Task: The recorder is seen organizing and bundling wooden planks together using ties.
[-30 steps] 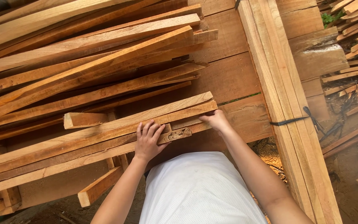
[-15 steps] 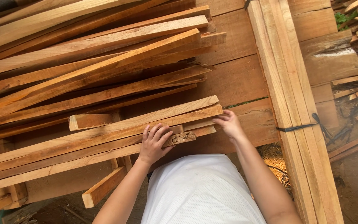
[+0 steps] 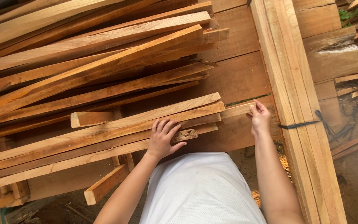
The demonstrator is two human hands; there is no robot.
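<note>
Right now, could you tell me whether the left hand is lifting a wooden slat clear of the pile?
No, the left hand lies flat on the long pale wooden slats.

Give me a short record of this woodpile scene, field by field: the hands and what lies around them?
Setting: stack of long wooden slats on broad planks
Left hand: flat on the nearest slats, beside a rough wood scrap
Right hand: fingers on the end of one slat
Right side: strapped plank bundle

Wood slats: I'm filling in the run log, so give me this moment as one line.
left hand: flat on slats | right hand: gripping slat end
</note>
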